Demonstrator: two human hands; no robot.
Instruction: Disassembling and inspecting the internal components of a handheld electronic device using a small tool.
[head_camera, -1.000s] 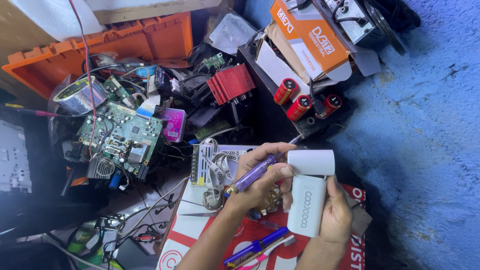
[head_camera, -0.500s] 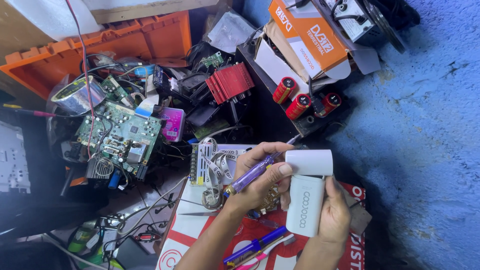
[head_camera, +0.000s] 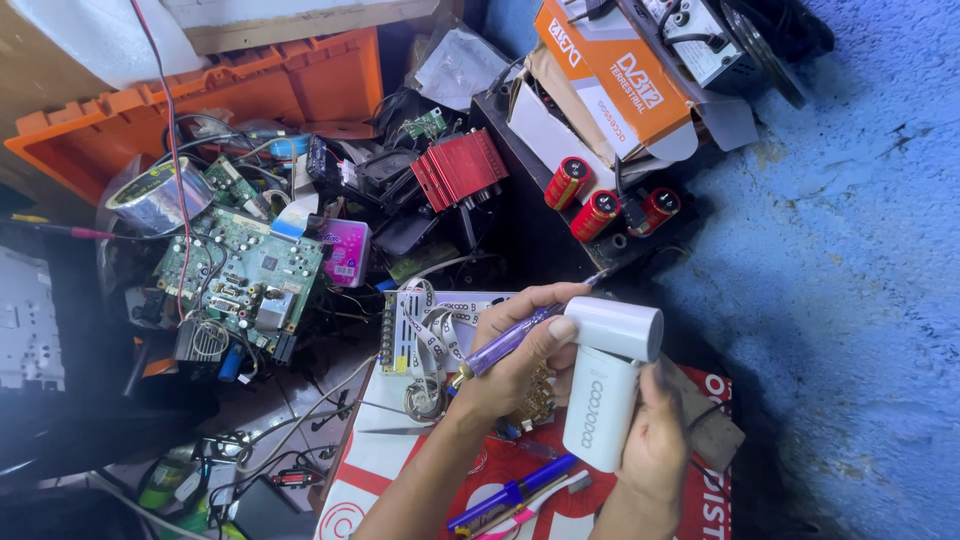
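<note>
As seen from the head camera, the left hand (head_camera: 520, 365) pinches a purple-handled screwdriver (head_camera: 510, 340) against the head of a small white handheld fan (head_camera: 605, 385), while the right hand (head_camera: 655, 450) wraps closed around the fan's handle, near the middle of the scene above a red-and-white board (head_camera: 400, 470). The fan looks light, smooth and somewhat brittle, best gripped by its handle. Farther left lies a green circuit board (head_camera: 245, 275); beyond stand three red capacitors (head_camera: 600, 205) and an orange crate (head_camera: 250, 75).
</note>
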